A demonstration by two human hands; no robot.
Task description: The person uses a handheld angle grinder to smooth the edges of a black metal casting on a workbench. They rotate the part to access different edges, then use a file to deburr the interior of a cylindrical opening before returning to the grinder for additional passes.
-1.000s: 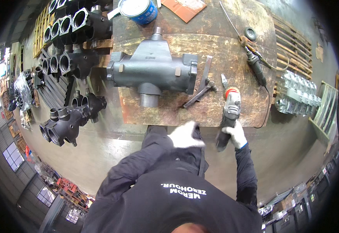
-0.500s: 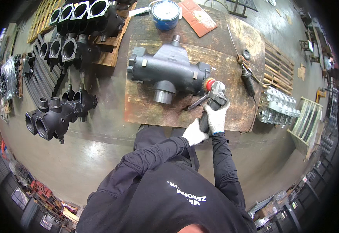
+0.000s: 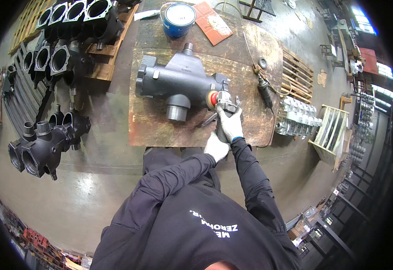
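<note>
My gloved right hand wraps round the front of an angle grinder, just behind its head. Farther back, my left hand is closed on the grinder's rear grip. The grinder's round red wheel sits at the near right part of a dark grey metal casting, apparently touching it. This casting lies on its side across a worn wooden tabletop, a short bright-rimmed pipe end pointing toward me. A flat dark bar lies beside the grinder, partly hidden by it.
On the table's far side stand a blue can and a reddish sheet. A corded power tool lies on the right. More dark castings stand to the left; silvery metal parts and a pallet are beyond the table's right edge.
The grinder has moved left along the casting, its wheel now over the casting's near side. Both hands have gone with it, still gripping. The whole view has shifted.
</note>
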